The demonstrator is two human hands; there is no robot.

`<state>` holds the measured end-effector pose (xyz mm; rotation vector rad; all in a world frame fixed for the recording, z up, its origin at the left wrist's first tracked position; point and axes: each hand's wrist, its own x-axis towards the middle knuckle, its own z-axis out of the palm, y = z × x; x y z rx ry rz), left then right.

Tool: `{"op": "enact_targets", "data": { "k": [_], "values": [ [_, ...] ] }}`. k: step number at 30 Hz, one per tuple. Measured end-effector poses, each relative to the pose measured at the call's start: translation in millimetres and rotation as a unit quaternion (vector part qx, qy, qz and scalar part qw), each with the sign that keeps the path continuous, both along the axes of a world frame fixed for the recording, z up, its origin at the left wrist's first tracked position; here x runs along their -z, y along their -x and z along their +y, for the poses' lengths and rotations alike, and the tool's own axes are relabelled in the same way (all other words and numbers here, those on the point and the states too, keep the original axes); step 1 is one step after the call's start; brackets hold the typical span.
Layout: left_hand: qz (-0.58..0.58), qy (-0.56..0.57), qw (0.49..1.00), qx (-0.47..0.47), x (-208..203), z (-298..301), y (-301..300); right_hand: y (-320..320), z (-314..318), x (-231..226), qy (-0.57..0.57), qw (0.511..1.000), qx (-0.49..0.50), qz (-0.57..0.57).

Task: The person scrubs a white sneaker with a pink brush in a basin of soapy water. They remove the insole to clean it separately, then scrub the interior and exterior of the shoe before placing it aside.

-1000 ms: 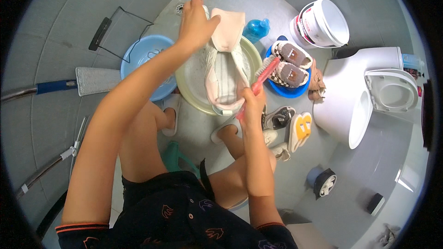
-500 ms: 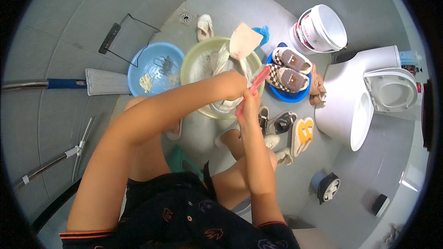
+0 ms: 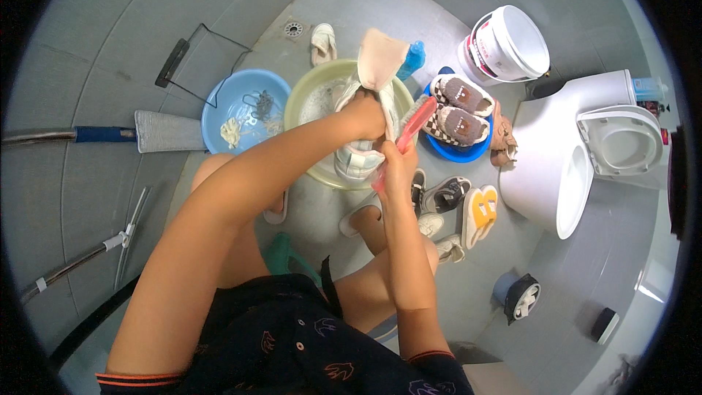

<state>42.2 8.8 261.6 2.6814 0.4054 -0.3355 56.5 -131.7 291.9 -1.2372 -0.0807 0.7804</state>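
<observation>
My left hand [image 3: 363,115] reaches into the opening of a white shoe [image 3: 358,163] and holds it over a pale green basin [image 3: 298,106] of sudsy water. Its fingertips are hidden inside the shoe. The shoe's beige tongue [image 3: 382,58] stands up past the basin's far rim. In my right hand [image 3: 398,162] is a pink scrub brush [image 3: 416,126], its pale bristles turned toward the side of the shoe.
Left of the green basin sits a light blue basin [image 3: 247,82] holding grey laces and a whitish lump. Checkered shoes [image 3: 462,130] fill a blue basin at right, beside a white bucket [image 3: 521,44] and toilet [image 3: 541,153]. Yellow-strapped slippers [image 3: 479,213] and sneakers [image 3: 446,194] lie nearer; a mop [image 3: 168,130] leans left.
My left hand has pushed deeper into the shoe, and the tongue has swung slightly left. The brush has shifted a little right and away from the shoe.
</observation>
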Motion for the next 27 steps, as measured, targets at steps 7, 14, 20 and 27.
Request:
{"op": "enact_targets", "data": {
  "k": [7, 14, 20, 27],
  "values": [
    [-0.092, 0.074, 0.984, -0.137, -41.4, 12.1, 3.5, -0.4, 4.9, -13.2, -0.004, 1.000, -0.004, -0.023],
    [0.003, 0.055, 0.972, -0.229, 12.3, 18.7, -24.1, 9.6, 15.7, -11.3, -0.026, 0.999, 0.044, 0.000],
    [-0.035, -0.035, 0.997, -0.050, -36.4, 8.0, -17.2, 1.2, 8.5, -9.6, -0.046, 0.998, 0.036, 0.009],
    [0.073, 0.099, 0.992, 0.004, -69.0, 8.7, 11.6, -2.9, 5.6, -14.7, -0.045, 0.999, 0.017, -0.016]
  ]
}}
